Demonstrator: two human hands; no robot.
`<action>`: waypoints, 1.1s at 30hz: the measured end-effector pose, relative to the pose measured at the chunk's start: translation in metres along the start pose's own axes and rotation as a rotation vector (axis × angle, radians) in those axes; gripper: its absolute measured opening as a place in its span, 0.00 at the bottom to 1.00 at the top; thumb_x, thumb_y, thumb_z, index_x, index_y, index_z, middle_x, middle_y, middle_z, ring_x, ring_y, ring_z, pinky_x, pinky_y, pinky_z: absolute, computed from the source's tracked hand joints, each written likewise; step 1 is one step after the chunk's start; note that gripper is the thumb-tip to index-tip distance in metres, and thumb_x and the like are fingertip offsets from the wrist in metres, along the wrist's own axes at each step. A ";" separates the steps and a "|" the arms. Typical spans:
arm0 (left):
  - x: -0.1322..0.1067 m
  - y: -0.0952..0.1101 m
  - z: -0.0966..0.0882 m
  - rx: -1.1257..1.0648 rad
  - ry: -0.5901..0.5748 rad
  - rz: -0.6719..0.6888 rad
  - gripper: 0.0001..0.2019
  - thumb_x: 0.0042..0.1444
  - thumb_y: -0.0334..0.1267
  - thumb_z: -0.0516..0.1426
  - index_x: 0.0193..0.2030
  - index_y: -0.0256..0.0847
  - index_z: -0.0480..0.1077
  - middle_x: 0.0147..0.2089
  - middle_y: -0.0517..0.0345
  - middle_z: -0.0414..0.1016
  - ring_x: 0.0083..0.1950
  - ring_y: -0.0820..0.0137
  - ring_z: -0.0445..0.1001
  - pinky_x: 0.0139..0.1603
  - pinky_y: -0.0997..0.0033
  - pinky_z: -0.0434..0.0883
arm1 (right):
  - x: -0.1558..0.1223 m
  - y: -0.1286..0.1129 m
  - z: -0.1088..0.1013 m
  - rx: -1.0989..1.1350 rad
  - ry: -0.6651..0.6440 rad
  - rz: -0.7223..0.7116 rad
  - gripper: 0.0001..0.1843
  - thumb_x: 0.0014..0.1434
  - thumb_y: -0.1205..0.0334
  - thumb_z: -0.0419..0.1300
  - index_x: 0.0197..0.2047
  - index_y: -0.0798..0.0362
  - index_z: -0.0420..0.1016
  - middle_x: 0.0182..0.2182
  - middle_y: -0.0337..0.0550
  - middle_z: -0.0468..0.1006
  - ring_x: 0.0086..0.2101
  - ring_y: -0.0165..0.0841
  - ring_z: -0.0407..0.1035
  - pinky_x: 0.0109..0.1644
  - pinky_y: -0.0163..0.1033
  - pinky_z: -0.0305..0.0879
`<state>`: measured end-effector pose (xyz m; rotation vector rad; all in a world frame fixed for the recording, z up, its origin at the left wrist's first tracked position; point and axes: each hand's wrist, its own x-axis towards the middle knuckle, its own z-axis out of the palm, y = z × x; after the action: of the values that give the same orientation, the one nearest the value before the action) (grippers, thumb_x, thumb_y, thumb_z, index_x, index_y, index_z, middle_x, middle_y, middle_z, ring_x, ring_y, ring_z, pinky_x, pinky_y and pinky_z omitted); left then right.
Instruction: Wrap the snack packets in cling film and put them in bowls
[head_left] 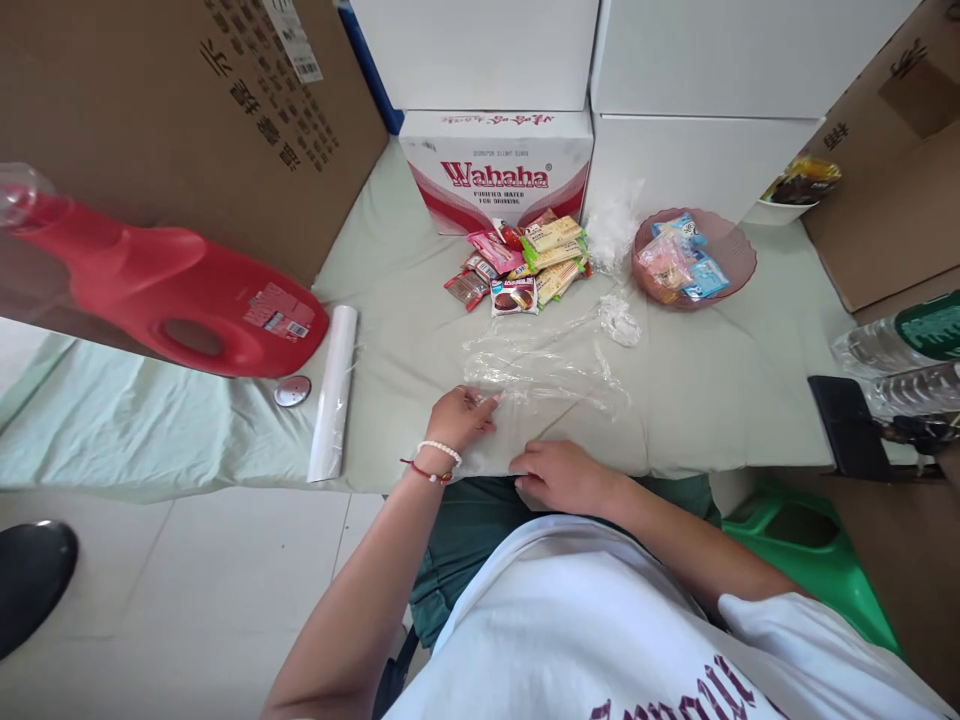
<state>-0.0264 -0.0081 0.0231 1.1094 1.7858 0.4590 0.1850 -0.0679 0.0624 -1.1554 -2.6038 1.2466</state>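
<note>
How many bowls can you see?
2: a pink bowl holding small packets, and a white bowl to its right, partly hidden by a white box. Others may be hidden.

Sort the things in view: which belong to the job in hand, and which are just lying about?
Likely job: clear plastic film at the left hand; perhaps white roll, wrapped snacks.
Apparently just lying about: red bottle, Wahaha box, clear bottles.

The view is evenly and softly lit, with only faint shadows cast. Bright glints are thrown back by the clear film (541, 368). Toward the edges, shapes are visibly stretched.
</note>
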 end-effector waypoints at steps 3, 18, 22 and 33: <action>0.003 -0.008 0.004 -0.155 -0.046 -0.020 0.16 0.50 0.40 0.65 0.44 0.43 0.68 0.27 0.61 0.79 0.31 0.62 0.82 0.33 0.68 0.72 | -0.022 -0.003 -0.039 0.254 0.079 -0.207 0.14 0.73 0.58 0.56 0.49 0.52 0.82 0.40 0.42 0.83 0.39 0.32 0.76 0.45 0.34 0.67; -0.010 -0.005 0.002 -0.345 -0.232 0.032 0.23 0.36 0.28 0.65 0.43 0.40 0.70 0.29 0.64 0.78 0.26 0.74 0.74 0.29 0.74 0.68 | 0.080 0.078 -0.071 -0.528 0.222 -0.207 0.25 0.71 0.55 0.58 0.69 0.50 0.73 0.70 0.56 0.65 0.65 0.52 0.59 0.67 0.56 0.57; -0.025 -0.011 -0.011 -0.327 -0.325 -0.036 0.16 0.37 0.38 0.67 0.35 0.38 0.73 0.26 0.60 0.78 0.19 0.79 0.61 0.21 0.76 0.56 | 0.080 0.093 -0.047 -0.482 0.276 -0.097 0.35 0.72 0.46 0.55 0.77 0.51 0.59 0.76 0.52 0.54 0.72 0.49 0.51 0.76 0.56 0.43; -0.072 0.004 -0.019 -0.188 0.328 0.229 0.10 0.56 0.46 0.59 0.38 0.41 0.71 0.32 0.58 0.76 0.34 0.70 0.75 0.39 0.69 0.74 | 0.084 0.080 -0.026 -0.411 0.314 0.107 0.47 0.69 0.43 0.57 0.81 0.52 0.45 0.79 0.52 0.41 0.76 0.51 0.40 0.78 0.59 0.30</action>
<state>-0.0311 -0.0637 0.0722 1.1589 1.8531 0.9751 0.1816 0.0345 0.0025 -1.4276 -2.6441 0.4881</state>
